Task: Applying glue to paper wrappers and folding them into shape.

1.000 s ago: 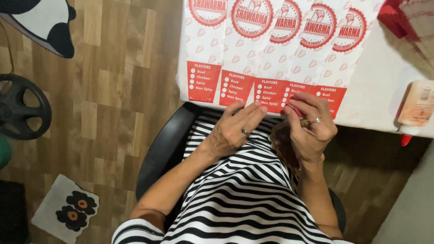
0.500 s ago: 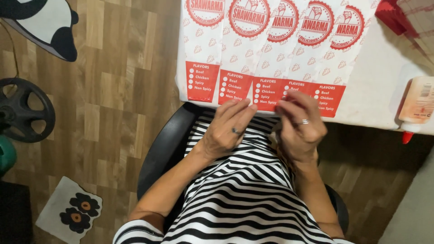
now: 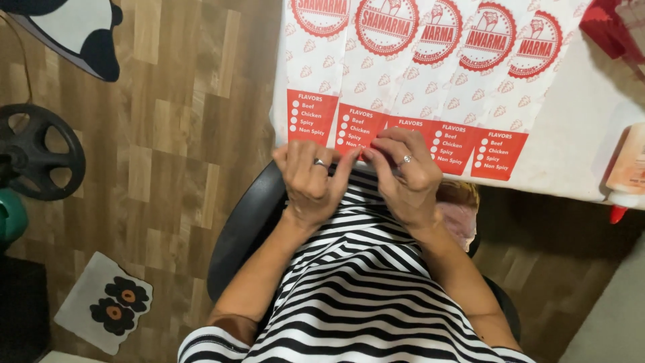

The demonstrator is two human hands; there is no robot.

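Several overlapping white paper sheets (image 3: 430, 81) with red round prints and red bottom bands lie on a white table (image 3: 578, 128). My left hand (image 3: 310, 181) and my right hand (image 3: 405, 178), each with a ring, meet at the lower edge of the middle sheets. Their fingertips touch each other over a red band (image 3: 359, 124). The curled fingers pinch the edge of a paper sheet; both thumbs are hidden. I sit in a black chair (image 3: 238, 232) and wear a black-and-white striped garment (image 3: 363, 296).
A pale glue bottle (image 3: 628, 165) with a red tip lies at the table's right edge, and a red item (image 3: 605, 27) sits top right. On the wooden floor are a black weight plate (image 3: 40, 151), a green object (image 3: 10, 215), and a flowered mat (image 3: 104, 306).
Both hands rose from above my lap to the lower edge of the paper sheets and drew together until the fingertips touch.
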